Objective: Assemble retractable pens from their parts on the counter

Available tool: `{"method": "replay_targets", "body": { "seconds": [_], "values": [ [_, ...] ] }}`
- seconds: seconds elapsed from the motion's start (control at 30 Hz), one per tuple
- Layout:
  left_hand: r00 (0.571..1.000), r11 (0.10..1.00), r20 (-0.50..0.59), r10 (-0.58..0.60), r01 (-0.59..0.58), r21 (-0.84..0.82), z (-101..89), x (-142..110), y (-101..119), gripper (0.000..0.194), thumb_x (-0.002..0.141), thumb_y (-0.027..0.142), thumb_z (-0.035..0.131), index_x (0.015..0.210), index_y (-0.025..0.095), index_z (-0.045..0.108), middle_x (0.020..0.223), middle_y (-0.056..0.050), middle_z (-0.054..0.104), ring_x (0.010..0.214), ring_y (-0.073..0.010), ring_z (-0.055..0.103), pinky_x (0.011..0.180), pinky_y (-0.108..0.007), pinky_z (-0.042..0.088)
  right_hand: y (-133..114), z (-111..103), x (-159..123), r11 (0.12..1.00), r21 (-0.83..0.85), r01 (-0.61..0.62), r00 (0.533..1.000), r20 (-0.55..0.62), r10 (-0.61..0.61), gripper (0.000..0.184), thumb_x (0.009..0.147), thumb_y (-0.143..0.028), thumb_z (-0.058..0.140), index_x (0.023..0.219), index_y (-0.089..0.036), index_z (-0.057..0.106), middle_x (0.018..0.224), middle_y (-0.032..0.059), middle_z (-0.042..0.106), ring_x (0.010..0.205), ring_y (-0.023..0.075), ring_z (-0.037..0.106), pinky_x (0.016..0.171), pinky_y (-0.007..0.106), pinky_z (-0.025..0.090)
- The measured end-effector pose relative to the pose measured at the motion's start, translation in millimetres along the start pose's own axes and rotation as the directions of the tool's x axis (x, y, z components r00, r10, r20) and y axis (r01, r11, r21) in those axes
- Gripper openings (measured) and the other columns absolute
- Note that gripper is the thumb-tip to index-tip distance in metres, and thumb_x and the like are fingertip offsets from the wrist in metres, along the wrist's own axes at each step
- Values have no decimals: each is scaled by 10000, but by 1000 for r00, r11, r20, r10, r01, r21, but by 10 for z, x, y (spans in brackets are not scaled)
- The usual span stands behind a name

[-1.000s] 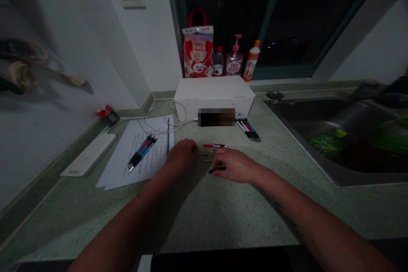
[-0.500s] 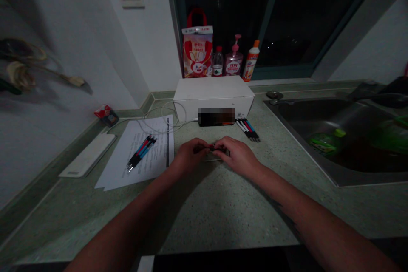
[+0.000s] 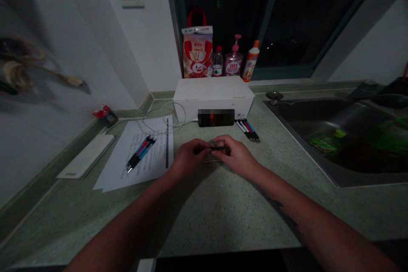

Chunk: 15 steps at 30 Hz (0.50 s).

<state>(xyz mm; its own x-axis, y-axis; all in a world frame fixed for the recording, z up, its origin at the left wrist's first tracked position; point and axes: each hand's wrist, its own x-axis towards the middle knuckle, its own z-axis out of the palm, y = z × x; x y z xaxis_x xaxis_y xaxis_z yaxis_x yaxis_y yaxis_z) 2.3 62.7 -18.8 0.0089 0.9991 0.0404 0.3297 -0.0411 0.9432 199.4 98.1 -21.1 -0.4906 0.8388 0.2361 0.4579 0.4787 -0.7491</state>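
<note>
Between my two hands, low over the counter, is a slim dark pen [image 3: 218,148], partly hidden by fingers. My left hand [image 3: 190,156] pinches at its left end, thumb and forefinger closed together. On the other side my right hand [image 3: 237,153] has thumb and fingers closed around the black part. Whether the pen is in one piece or in parts I cannot tell. Under the hands shows the pale edge of a flat thing [image 3: 213,161], mostly covered. A row of pens [image 3: 247,130] lies right of the phone; several more pens [image 3: 140,153] rest on printed sheets [image 3: 160,165].
A phone [image 3: 216,120] with a white cable leans against a white box [image 3: 213,89]. Bottles [image 3: 233,64] and a red bag [image 3: 197,55] stand behind it. A steel sink [image 3: 306,153] is at the right. A white slab [image 3: 86,157] and a small red-black packet [image 3: 105,115] lie left.
The red part seen between my fingertips is out of sight, and a longer black part now shows in my right hand. Both hands stay in nearly the same place.
</note>
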Motion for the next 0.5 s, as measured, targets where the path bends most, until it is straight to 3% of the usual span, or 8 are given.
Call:
{"method": "replay_targets", "body": {
  "seconds": [0.07, 0.13, 0.2, 0.3, 0.37, 0.47, 0.5],
  "values": [
    [1000, 1000, -23, 2, -3, -17, -7, 7, -4, 131, 800, 311, 700, 853, 192, 712, 836, -38, 782, 773, -182, 713, 736, -299, 554, -3, -4, -3, 1000, -8, -10, 1000, -18, 10, 190, 899, -237, 694, 1079, -213, 637, 858, 1, 714, 707, 159, 628, 661, 279, 441],
    [1000, 1000, -30, -3, 2, -20, -14, 8, 4, 121, 796, 298, 705, 854, 191, 714, 838, -35, 783, 785, -183, 718, 747, -302, 559, -9, -14, -4, 999, -34, -14, 1000, -21, 13, 65, 946, -260, 634, 984, -209, 650, 825, 7, 704, 709, 162, 622, 667, 285, 438],
    [999, 1000, -31, -10, 10, -10, -18, 4, 22, 107, 802, 283, 701, 856, 191, 716, 846, -34, 786, 799, -183, 723, 757, -305, 565, -14, -24, -1, 999, -47, -12, 1000, 2, 12, 154, 998, -287, 561, 912, -206, 660, 791, 14, 701, 715, 164, 627, 684, 292, 442],
    [999, 1000, -38, -19, 19, 23, -22, 0, 46, 93, 818, 263, 684, 866, 191, 718, 853, -33, 788, 802, -181, 726, 753, -303, 569, -16, -27, 4, 999, -42, -23, 1000, 6, 24, 117, 960, -305, 634, 1016, -209, 670, 851, 21, 721, 717, 159, 632, 680, 288, 448],
    [999, 999, -42, -25, 27, 29, -23, 2, 50, 90, 820, 257, 681, 869, 191, 717, 844, -31, 786, 794, -180, 725, 746, -302, 569, -16, -27, 3, 998, -50, -29, 999, -16, 28, 220, 904, -281, 704, 1106, -213, 651, 894, 22, 721, 724, 159, 630, 668, 280, 445],
    [998, 1000, -50, -30, 30, 6, -21, 9, 47, 86, 811, 259, 695, 860, 192, 717, 839, -31, 784, 791, -180, 726, 764, -308, 573, -18, -32, 1, 996, -83, -16, 1000, -10, 15, 80, 959, -269, 626, 991, -207, 666, 830, 21, 706, 736, 167, 628, 677, 286, 436],
    [998, 1000, -49, -30, 30, 0, -21, 10, 47, 85, 809, 259, 700, 858, 193, 719, 845, -32, 786, 797, -181, 728, 775, -311, 575, -16, -34, 2, 996, -89, -10, 1000, 3, 10, 127, 990, -275, 578, 939, -206, 672, 806, 23, 703, 742, 171, 631, 687, 291, 435]
  ]
}}
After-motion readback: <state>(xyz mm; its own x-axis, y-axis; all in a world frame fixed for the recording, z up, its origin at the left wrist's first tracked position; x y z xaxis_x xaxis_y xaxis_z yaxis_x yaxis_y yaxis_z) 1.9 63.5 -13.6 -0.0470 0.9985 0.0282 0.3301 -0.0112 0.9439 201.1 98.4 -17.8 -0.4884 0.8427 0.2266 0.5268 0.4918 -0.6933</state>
